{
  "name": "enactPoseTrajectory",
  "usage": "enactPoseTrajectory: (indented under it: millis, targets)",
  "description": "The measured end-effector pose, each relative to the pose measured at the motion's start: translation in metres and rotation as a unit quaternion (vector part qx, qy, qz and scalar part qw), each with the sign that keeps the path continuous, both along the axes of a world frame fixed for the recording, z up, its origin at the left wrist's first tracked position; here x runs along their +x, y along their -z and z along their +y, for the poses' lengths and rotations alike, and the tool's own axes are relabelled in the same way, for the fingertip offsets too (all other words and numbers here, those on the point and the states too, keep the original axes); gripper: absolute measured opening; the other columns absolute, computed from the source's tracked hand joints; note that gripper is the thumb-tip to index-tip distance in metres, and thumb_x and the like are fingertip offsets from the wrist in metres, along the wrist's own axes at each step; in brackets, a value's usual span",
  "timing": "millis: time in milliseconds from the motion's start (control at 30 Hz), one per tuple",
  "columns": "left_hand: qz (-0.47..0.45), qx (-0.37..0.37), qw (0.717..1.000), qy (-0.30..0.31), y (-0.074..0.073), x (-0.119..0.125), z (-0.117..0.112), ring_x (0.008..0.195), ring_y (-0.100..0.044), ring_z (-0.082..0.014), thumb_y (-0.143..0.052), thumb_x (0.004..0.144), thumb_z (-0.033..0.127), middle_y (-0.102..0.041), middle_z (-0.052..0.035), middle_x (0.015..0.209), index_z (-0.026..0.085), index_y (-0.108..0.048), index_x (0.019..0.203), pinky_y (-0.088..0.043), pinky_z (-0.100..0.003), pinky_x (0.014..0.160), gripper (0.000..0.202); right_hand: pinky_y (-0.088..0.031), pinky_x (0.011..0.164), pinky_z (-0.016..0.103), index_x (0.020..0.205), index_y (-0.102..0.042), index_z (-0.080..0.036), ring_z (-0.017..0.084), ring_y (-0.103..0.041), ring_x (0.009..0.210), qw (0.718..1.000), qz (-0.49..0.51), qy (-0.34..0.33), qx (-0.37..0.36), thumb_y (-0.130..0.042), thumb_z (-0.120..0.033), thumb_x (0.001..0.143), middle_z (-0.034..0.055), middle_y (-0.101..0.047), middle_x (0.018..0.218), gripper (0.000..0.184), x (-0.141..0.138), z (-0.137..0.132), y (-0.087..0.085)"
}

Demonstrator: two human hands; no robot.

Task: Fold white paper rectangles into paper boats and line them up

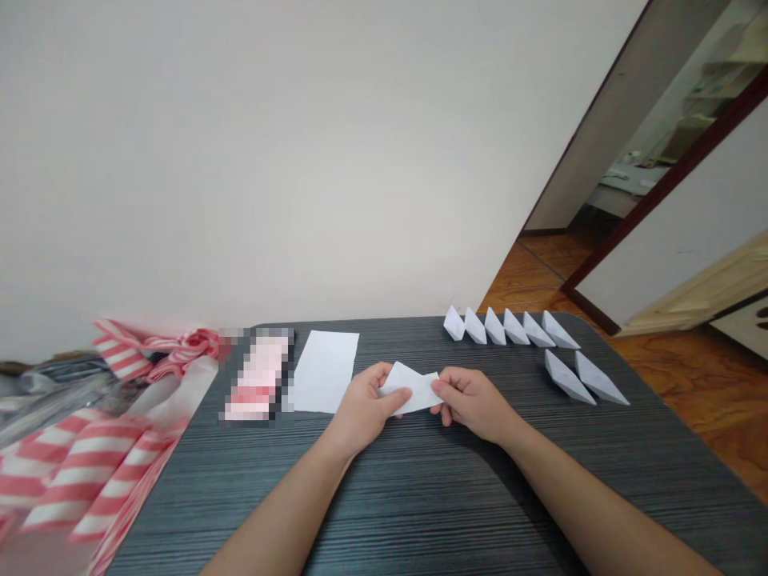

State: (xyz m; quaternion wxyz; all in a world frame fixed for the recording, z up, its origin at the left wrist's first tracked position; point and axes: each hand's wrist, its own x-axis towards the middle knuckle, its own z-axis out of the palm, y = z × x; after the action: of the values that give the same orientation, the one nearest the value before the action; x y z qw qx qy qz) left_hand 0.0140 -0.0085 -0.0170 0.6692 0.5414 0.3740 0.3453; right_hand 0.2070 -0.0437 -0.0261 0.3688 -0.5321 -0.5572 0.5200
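Observation:
A partly folded sheet of white paper [414, 390] is held between my two hands, above the middle of the dark table. My left hand [367, 406] grips its left end, with the thumb lying across the front. At the right end, my right hand [471, 400] pinches the paper between thumb and fingers. A flat white paper sheet [324, 370] lies just beyond my left hand. Several folded paper boats [495, 326] stand in a row at the back right, and two more paper boats [585, 378] sit nearer, at the right.
A phone-like object [257, 376], blurred out, lies at the table's left. Red-and-white striped cloth [96, 464] is heaped beside the dark wood-grain table [384, 504]. A white wall [300, 160] rises behind the table, with a doorway and wooden floor [528, 280] to the right.

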Motion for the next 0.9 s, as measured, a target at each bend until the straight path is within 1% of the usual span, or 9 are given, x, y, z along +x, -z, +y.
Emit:
enactPoseTrajectory:
  millis: [200,400,567,633,700,767,800,867,900]
  targets:
    - [-0.017,-0.007,1.0,0.0,-0.001,0.0,0.0,0.067,-0.055,-0.0099,-0.066,0.072,0.023,-0.063,-0.0022,0.079,0.012,-0.055,0.086,-0.043,-0.02,0.062,0.021,-0.027,0.039,0.018,0.066,-0.056,-0.016,0.006,-0.041,0.035,1.0,-0.001,-0.005,-0.002,-0.049,-0.036,0.087,-0.0028,-0.056,0.045,0.03,0.0,-0.001,0.003]
    - [-0.005,-0.022,1.0,-0.006,0.005,-0.001,0.003,0.061,-0.054,-0.0115,-0.06,0.077,0.033,-0.062,-0.003,0.078,0.014,-0.056,0.095,-0.044,-0.021,0.05,0.027,-0.028,0.039,0.018,0.067,-0.054,-0.016,0.007,-0.045,0.038,1.0,0.014,0.011,0.005,-0.049,-0.038,0.087,-0.002,-0.057,0.047,0.03,0.004,0.0,0.005]
    - [-0.003,-0.014,1.0,-0.021,0.008,-0.001,0.005,0.061,-0.054,-0.0115,-0.06,0.076,0.033,-0.061,-0.0031,0.08,0.014,-0.057,0.093,-0.044,-0.021,0.05,0.025,-0.026,0.038,0.019,0.068,-0.056,-0.015,0.007,-0.04,0.036,0.999,0.048,-0.019,-0.006,-0.04,-0.04,0.091,0.0,-0.056,0.046,0.038,0.005,0.0,0.002]
    - [-0.002,-0.015,1.0,-0.022,0.007,-0.001,0.004,0.061,-0.054,-0.0113,-0.061,0.076,0.033,-0.061,-0.0028,0.08,0.015,-0.058,0.093,-0.044,-0.021,0.051,0.025,-0.026,0.037,0.019,0.075,-0.058,-0.015,0.007,-0.039,0.036,0.997,0.075,-0.019,0.003,-0.035,-0.039,0.092,-0.0001,-0.057,0.048,0.037,0.004,0.0,0.0]
    - [0.001,-0.011,1.0,-0.019,0.005,-0.002,0.004,0.063,-0.055,-0.0116,-0.061,0.075,0.033,-0.062,-0.0029,0.081,0.015,-0.059,0.093,-0.043,-0.021,0.055,0.025,-0.03,0.038,0.019,0.093,-0.058,-0.018,0.008,-0.043,0.04,0.996,0.086,0.002,0.032,-0.038,-0.033,0.092,0.0009,-0.062,0.062,0.025,0.003,0.0,-0.001]
    - [0.01,-0.001,1.0,-0.007,0.004,-0.003,0.003,0.068,-0.056,-0.0124,-0.061,0.075,0.032,-0.063,-0.0036,0.083,0.014,-0.06,0.093,-0.043,-0.022,0.06,0.025,-0.04,0.046,0.021,0.109,-0.056,-0.022,0.009,-0.052,0.052,0.994,0.056,0.006,0.089,-0.044,-0.025,0.089,0.0046,-0.064,0.091,0.023,0.003,-0.001,-0.003]
    - [0.016,0.005,1.0,0.001,0.003,-0.003,0.003,0.07,-0.056,-0.0128,-0.061,0.075,0.031,-0.064,-0.0041,0.084,0.014,-0.061,0.092,-0.043,-0.022,0.063,0.024,-0.046,0.056,0.024,0.11,-0.058,-0.023,0.011,-0.058,0.067,0.992,0.032,-0.012,0.125,-0.046,-0.021,0.087,0.0062,-0.061,0.103,0.026,0.003,-0.001,-0.004]
    - [0.026,0.014,0.999,0.02,0.001,-0.004,0.002,0.071,-0.057,-0.0138,-0.061,0.075,0.031,-0.065,-0.005,0.085,0.014,-0.061,0.093,-0.042,-0.023,0.065,0.025,-0.046,0.08,0.031,0.106,-0.062,-0.024,0.018,-0.056,0.099,0.98,0.002,-0.043,0.195,-0.05,-0.018,0.085,0.0068,-0.055,0.116,0.026,0.003,0.0,-0.006]
    - [0.028,0.015,0.999,0.029,0.0,-0.004,0.002,0.072,-0.057,-0.0143,-0.062,0.075,0.031,-0.065,-0.0052,0.085,0.014,-0.061,0.094,-0.042,-0.024,0.065,0.025,-0.044,0.086,0.033,0.104,-0.064,-0.025,0.02,-0.052,0.107,0.976,-0.005,-0.058,0.209,-0.05,-0.018,0.084,0.0068,-0.052,0.119,0.025,0.003,0.0,-0.006]
